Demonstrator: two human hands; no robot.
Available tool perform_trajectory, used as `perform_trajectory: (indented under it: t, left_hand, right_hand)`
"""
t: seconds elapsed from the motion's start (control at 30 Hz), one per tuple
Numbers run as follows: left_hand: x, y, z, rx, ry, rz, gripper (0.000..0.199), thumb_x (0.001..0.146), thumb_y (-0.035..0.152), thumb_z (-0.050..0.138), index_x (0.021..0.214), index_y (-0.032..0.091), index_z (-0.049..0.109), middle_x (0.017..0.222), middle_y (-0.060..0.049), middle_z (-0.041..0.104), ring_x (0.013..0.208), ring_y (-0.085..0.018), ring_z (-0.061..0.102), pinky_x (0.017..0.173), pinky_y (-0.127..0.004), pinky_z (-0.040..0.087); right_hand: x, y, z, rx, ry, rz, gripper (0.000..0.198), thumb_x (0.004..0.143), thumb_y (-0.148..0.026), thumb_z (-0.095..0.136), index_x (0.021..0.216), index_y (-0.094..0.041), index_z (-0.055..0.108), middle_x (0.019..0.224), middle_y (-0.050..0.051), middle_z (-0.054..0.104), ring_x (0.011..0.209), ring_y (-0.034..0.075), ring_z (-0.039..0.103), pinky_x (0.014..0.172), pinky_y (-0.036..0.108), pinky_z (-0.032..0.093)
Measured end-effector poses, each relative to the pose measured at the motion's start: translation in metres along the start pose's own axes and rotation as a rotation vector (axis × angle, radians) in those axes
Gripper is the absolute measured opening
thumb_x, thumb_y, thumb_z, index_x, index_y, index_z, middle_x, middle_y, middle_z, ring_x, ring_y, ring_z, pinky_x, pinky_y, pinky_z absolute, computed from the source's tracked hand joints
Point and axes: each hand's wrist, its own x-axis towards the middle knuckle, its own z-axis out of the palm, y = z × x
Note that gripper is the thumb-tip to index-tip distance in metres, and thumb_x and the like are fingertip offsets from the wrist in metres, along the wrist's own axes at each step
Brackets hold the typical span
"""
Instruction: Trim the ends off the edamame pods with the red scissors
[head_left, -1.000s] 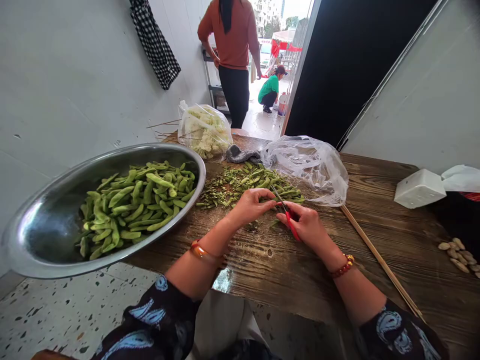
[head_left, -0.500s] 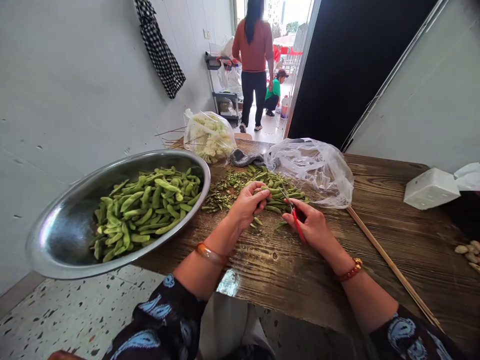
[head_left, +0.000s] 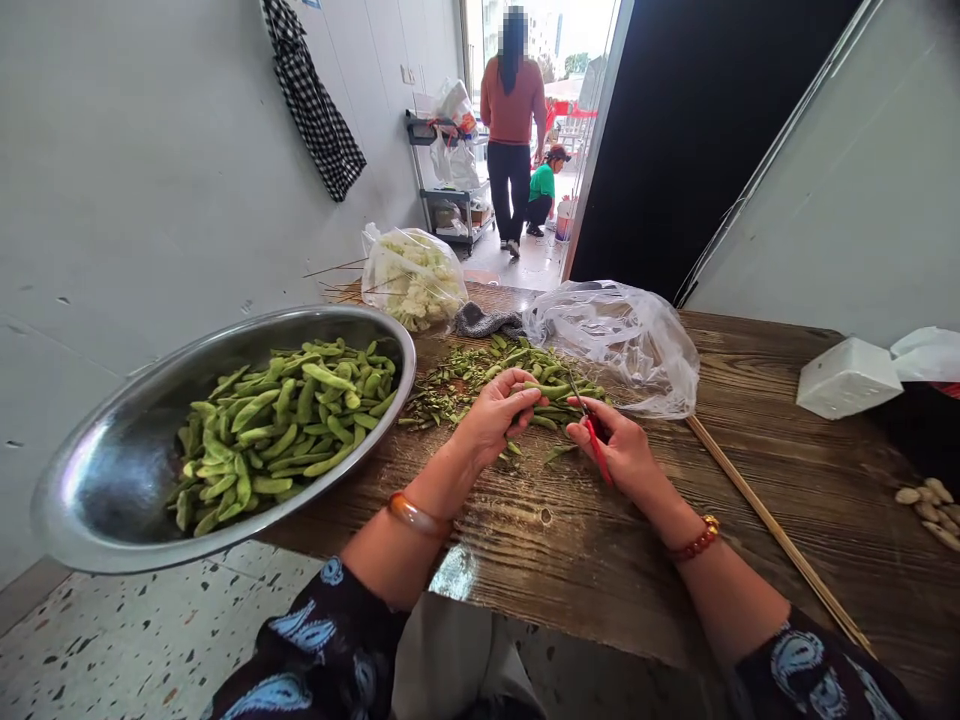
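Observation:
Between thumb and fingers, my left hand [head_left: 499, 415] pinches a green edamame pod [head_left: 544, 389], its tip pointing right. My right hand [head_left: 619, 445] is closed round the red handles of a pair of scissors [head_left: 596, 440], whose blades reach up to the pod's right end. Behind both hands lies a heap of loose pods and cut trimmings [head_left: 457, 385] on the dark wooden table [head_left: 540, 560]. To the left, a wide metal basin [head_left: 112, 500] holds many pods [head_left: 292, 420] and overhangs the table edge.
A bag of cauliflower [head_left: 416, 280], a grey cloth [head_left: 484, 321] and a clear plastic bag [head_left: 619, 345] lie at the back. Wooden sticks [head_left: 772, 530] run along the right. A white box [head_left: 849, 377] and peanuts [head_left: 930, 508] are farther right. Two people [head_left: 514, 120] are by the doorway.
The standing person has walked farther toward the doorway. My hands keep nearly the same place, with the pod now showing beside the scissor blades. The view has shifted slightly.

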Motion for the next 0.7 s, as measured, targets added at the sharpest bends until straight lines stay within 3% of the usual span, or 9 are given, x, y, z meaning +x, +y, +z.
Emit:
perform_trajectory:
  t: [0.17, 0.3, 0.5, 0.7]
  left_hand:
    - [-0.0028, -0.0011, 0.0031, 0.078, -0.07, -0.026, 0.03, 0.07, 0.033, 0.072, 0.084, 0.016, 0.052, 0.069, 0.002, 0.063, 0.042, -0.001, 0.04, 0.036, -0.013, 0.018]
    - [-0.0027, -0.0016, 0.0037, 0.077, -0.061, -0.014, 0.031, 0.07, 0.034, 0.073, 0.085, 0.016, 0.053, 0.068, 0.002, 0.063, 0.041, -0.001, 0.039, 0.037, -0.014, 0.018]
    - [-0.0031, -0.0014, 0.0036, 0.083, -0.062, -0.009, 0.031, 0.069, 0.033, 0.073, 0.086, 0.015, 0.054, 0.068, 0.002, 0.062, 0.041, -0.001, 0.039, 0.037, -0.014, 0.02]
    - [-0.0037, -0.0004, 0.0055, 0.085, -0.043, -0.015, 0.031, 0.068, 0.031, 0.074, 0.085, 0.015, 0.054, 0.066, 0.002, 0.062, 0.041, -0.001, 0.039, 0.037, -0.013, 0.02]
  right_hand:
    - [-0.0008, -0.0025, -0.0015, -0.012, -0.004, -0.006, 0.055, 0.081, -0.052, 0.059, 0.119, -0.013, 0.061, 0.073, 0.001, 0.058, 0.065, 0.015, 0.051, 0.062, 0.026, 0.042]
    - [-0.0017, -0.0056, -0.0031, -0.027, -0.022, -0.037, 0.047, 0.083, -0.048, 0.058, 0.116, -0.015, 0.063, 0.064, -0.003, 0.052, 0.058, 0.013, 0.045, 0.057, 0.025, 0.038]
    - [-0.0021, -0.0072, -0.0029, -0.028, -0.01, -0.043, 0.049, 0.082, -0.047, 0.06, 0.117, -0.013, 0.061, 0.07, -0.001, 0.054, 0.063, 0.013, 0.048, 0.061, 0.025, 0.041]
    - [-0.0022, -0.0056, -0.0042, -0.008, -0.024, -0.035, 0.044, 0.083, -0.051, 0.058, 0.11, -0.016, 0.064, 0.062, -0.003, 0.051, 0.056, 0.012, 0.044, 0.054, 0.023, 0.037]
